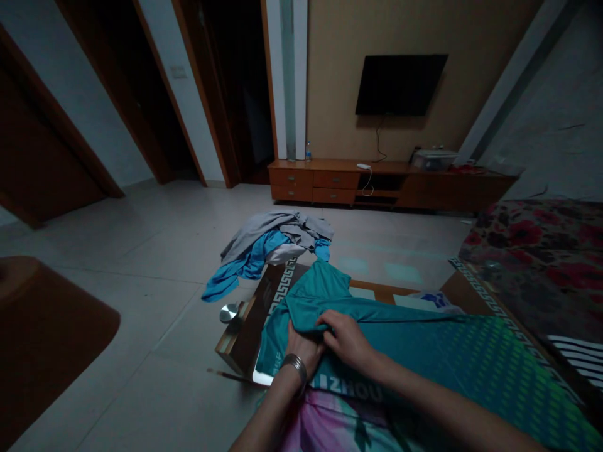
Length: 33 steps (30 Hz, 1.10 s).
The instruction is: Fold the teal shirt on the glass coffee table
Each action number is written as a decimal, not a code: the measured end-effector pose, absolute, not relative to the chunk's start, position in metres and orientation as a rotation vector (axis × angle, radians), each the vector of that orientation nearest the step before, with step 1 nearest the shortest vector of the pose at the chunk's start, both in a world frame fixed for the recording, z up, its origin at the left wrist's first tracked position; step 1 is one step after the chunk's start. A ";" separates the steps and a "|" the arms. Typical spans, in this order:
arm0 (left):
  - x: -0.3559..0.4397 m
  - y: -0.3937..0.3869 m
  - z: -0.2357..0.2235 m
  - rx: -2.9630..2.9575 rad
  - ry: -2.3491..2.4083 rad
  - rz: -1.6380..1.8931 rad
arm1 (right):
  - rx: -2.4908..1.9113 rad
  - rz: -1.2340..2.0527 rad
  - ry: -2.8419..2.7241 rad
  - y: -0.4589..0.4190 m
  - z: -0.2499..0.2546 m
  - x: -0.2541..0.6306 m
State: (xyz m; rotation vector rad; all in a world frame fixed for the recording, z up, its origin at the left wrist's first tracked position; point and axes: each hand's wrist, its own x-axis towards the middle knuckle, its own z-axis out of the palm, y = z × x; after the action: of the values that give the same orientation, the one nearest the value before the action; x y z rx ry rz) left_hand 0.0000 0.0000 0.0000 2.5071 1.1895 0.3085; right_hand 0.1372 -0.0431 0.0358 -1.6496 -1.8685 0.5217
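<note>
A teal sports shirt point(414, 339) with white lettering and a green dotted pattern lies spread over a low glass-topped table. My left hand point(304, 348), with silver bangles at the wrist, grips the shirt at a fold, its fingertips partly covered by cloth. Close beside it, my right hand point(348, 339) pinches the raised edge of the same fold between curled fingers. Beyond the hands, the shirt's sleeve point(325, 282) lies toward the table's far edge. Pink and green patterned cloth point(325, 424) shows below my wrists.
Grey and blue clothes point(268, 245) are heaped just past the coffee table point(249, 333). A brown rounded piece of furniture point(51, 351) stands at left, a flower-patterned sofa cover point(541, 245) at right. A low TV cabinet point(334, 179) runs along the far wall.
</note>
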 end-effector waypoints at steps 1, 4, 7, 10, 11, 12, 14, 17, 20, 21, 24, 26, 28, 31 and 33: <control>0.000 0.001 -0.002 2.539 1.164 0.294 | -1.654 0.557 -1.825 -0.028 0.043 0.149; 0.001 0.005 -0.010 2.613 1.159 0.224 | -1.763 0.611 -1.745 0.033 0.063 0.184; 0.002 0.010 -0.018 2.664 1.164 0.173 | -1.973 0.637 -1.697 0.100 0.065 0.215; 0.002 0.015 -0.024 2.684 1.147 0.151 | -2.069 0.698 -1.691 0.149 0.048 0.235; 0.002 0.016 -0.025 2.683 1.145 0.147 | -2.082 0.716 -1.692 0.160 0.040 0.239; 0.002 0.016 -0.026 2.683 1.144 0.146 | -2.097 0.724 -1.689 0.169 0.032 0.241; 0.002 0.017 -0.027 2.684 1.146 0.141 | -2.122 0.703 -1.676 0.181 0.019 0.246; 0.003 0.018 -0.027 2.680 1.149 0.131 | -2.158 0.597 -1.628 0.188 0.012 0.250; 0.004 0.018 -0.025 2.675 1.151 0.126 | -2.181 0.481 -1.595 0.178 0.016 0.252; 0.004 0.018 -0.024 2.677 1.151 0.128 | -2.181 0.462 -1.597 0.170 0.018 0.251; 0.005 0.017 -0.024 2.696 1.145 0.140 | -2.179 0.415 -1.692 0.135 0.019 0.241; 0.005 0.017 -0.025 2.706 1.147 0.147 | -2.210 0.350 -1.806 0.110 0.014 0.231; 0.005 0.016 -0.025 2.712 1.157 0.154 | -2.266 0.280 -1.847 0.090 0.006 0.224; 0.005 0.016 -0.026 2.725 1.162 0.161 | -2.386 0.257 -1.624 0.079 -0.002 0.227; 0.005 0.016 -0.027 2.737 1.160 0.164 | -2.479 0.274 -1.427 0.080 -0.003 0.240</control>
State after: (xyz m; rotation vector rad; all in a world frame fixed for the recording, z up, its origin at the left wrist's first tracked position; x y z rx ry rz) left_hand 0.0048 0.0156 -0.0267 2.7369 1.1596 0.1638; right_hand 0.2395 0.0796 -0.0030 -2.4792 -1.4274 0.2735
